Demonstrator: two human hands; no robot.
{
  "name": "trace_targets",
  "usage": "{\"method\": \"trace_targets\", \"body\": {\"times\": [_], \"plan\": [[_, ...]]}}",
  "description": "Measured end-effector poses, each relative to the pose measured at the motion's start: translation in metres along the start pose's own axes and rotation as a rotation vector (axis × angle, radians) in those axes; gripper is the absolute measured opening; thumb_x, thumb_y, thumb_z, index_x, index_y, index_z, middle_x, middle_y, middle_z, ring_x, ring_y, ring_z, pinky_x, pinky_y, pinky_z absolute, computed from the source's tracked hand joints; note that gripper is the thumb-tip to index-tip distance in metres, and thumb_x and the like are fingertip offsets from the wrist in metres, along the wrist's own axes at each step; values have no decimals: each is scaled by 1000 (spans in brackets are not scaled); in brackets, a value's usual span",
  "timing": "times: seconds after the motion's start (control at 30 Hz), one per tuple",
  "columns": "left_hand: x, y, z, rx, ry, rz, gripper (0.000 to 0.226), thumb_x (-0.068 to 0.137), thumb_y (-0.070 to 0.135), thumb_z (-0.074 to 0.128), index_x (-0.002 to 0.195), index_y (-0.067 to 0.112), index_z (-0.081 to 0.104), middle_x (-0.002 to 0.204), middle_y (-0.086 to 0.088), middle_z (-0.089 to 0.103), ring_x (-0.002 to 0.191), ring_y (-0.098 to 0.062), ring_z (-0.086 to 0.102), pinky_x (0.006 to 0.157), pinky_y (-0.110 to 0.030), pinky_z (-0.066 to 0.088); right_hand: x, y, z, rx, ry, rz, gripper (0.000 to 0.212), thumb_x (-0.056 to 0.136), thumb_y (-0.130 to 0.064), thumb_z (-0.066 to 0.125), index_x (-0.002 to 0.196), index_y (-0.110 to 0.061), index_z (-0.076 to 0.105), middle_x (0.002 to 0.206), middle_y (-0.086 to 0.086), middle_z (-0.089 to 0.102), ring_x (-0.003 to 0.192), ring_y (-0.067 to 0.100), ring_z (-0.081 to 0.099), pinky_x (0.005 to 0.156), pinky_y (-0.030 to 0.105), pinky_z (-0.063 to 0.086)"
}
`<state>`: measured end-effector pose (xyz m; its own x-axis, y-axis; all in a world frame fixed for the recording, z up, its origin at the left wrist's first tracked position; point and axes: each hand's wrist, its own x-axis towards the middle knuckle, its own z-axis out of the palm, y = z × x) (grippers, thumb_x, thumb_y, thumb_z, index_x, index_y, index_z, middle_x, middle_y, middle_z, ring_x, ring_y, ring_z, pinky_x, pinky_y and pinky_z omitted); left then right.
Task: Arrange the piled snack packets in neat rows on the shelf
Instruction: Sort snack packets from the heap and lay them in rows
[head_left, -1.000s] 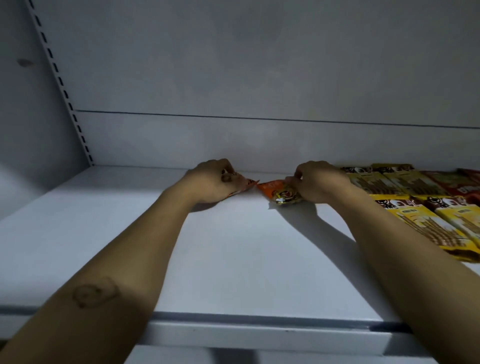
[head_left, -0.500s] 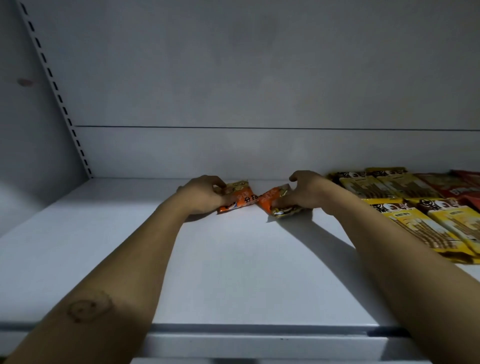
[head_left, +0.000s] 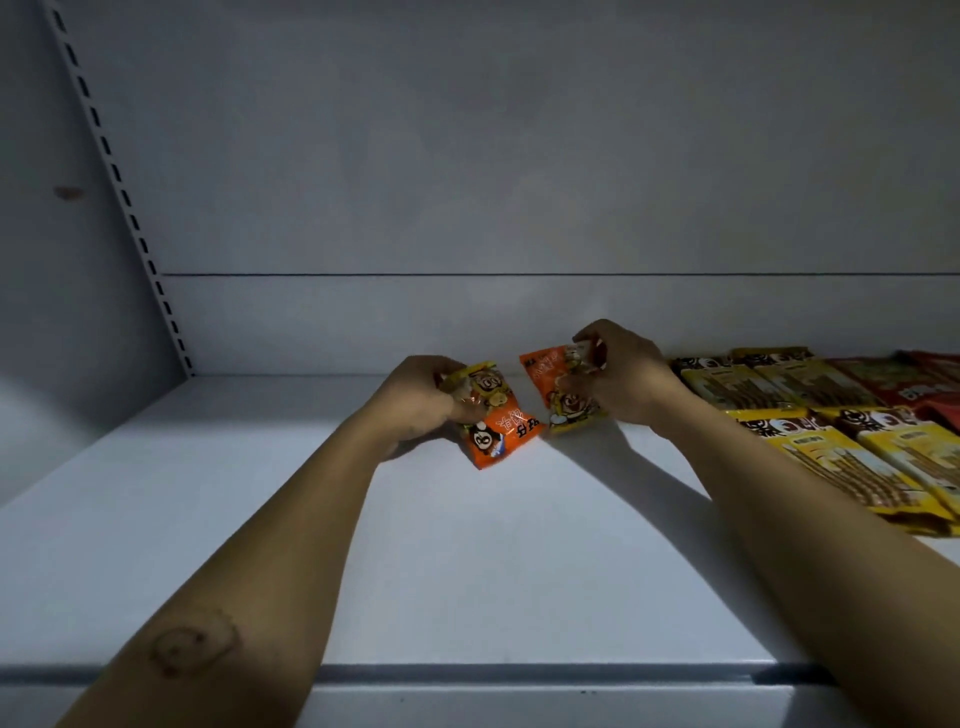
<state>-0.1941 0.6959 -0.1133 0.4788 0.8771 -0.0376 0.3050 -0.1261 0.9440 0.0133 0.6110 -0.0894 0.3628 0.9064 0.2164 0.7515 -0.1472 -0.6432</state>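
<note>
Your left hand (head_left: 415, 400) is far back on the white shelf (head_left: 467, 545), about at its middle. Its fingers (head_left: 464, 411) are curled around the upper part of an orange snack packet (head_left: 501, 434), so this hand has a firm hold of it. The lower end of the packet points toward you and a little to the right, and it is low over the shelf; I cannot tell if it touches the surface. Your right hand (head_left: 623, 379) is just to the right and slightly farther. Its fingers (head_left: 589, 332) pinch the top edge of a second orange packet (head_left: 550, 379), while the thumb side presses its right edge, and the packet stands tilted with its bottom edge at the shelf. The lower corners of the two packets are very close, and I cannot say whether they meet. To the right of your right hand, the yellow packets (head_left: 841, 462) lie flat in rows, one row far and one row nearer to you, and some red packets (head_left: 919, 379) lie at the far right edge. A slotted rail (head_left: 130, 208) runs up the far left corner beside the grey back wall (head_left: 519, 156). On your left forearm, near you, there is a round drawn mark (head_left: 192, 644).
</note>
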Motion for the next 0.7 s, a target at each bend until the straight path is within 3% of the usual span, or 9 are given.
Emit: {"method": "trace_targets", "body": {"times": [0.1, 0.2, 0.3, 0.37, 0.47, 0.53, 0.63, 0.7], "plan": [[5, -4, 0, 36, 86, 3, 36, 75, 0, 82, 105, 0, 61, 102, -17, 71, 87, -32, 73, 77, -50, 61, 0, 1, 3, 45, 47, -52, 48, 85, -25, 76, 126, -19, 52, 103, -2, 56, 97, 19, 59, 72, 24, 48], [11, -3, -2, 121, 316, 77, 16, 81, 12, 74, 90, 12, 61, 90, -9, 70, 83, -27, 70, 73, -38, 60, 0, 0, 2, 115, 105, -51, 47, 85, -25, 76, 126, -22, 53, 103, -3, 59, 88, 13, 59, 62, 15, 44], [13, -2, -7, 86, 477, 108, 13, 94, 21, 58, 86, 12, 56, 85, -7, 65, 76, -22, 63, 62, -29, 47, 2, -1, 2, 310, 125, -31, 47, 81, -25, 81, 121, -30, 57, 105, 3, 65, 89, 17, 66, 74, 29, 56], [13, 0, -8, -78, 468, 114, 13, 99, 20, 52, 90, 11, 54, 89, -8, 64, 73, -18, 59, 57, -27, 47, 1, -3, 3, 431, 82, -41, 47, 81, -22, 81, 122, -34, 60, 104, 4, 66, 91, 18, 69, 81, 34, 58], [13, 4, -5, -453, 422, 46, 6, 99, 10, 54, 102, 4, 54, 94, -12, 65, 76, -20, 65, 53, -28, 57, -3, -7, 8, 515, 35, -82, 41, 84, -17, 77, 120, -34, 65, 107, -5, 69, 93, 10, 69, 85, 28, 57], [14, 7, -6, -706, 402, -26, 14, 97, 0, 55, 110, -5, 55, 100, -18, 66, 77, -24, 67, 57, -31, 62, -4, -9, 13, 609, 29, -82, 38, 84, -13, 76, 117, -31, 67, 107, -4, 72, 92, 10, 71, 85, 28, 57], [16, 7, -12, -974, 316, -73, 26, 89, -14, 51, 114, -9, 57, 111, -25, 67, 89, -33, 68, 78, -42, 60, -6, -13, 22, 704, 17, -71, 41, 86, -12, 73, 124, -23, 65, 105, 1, 72, 84, 13, 71, 69, 24, 58], [9, 11, -11, -970, 172, -59, 29, 84, -18, 49, 106, -4, 62, 103, -20, 70, 88, -30, 67, 82, -40, 56, -7, -15, 28, 664, 32, -77, 44, 87, -16, 72, 129, -24, 61, 106, 0, 69, 82, 12, 68, 57, 22, 52]]}}
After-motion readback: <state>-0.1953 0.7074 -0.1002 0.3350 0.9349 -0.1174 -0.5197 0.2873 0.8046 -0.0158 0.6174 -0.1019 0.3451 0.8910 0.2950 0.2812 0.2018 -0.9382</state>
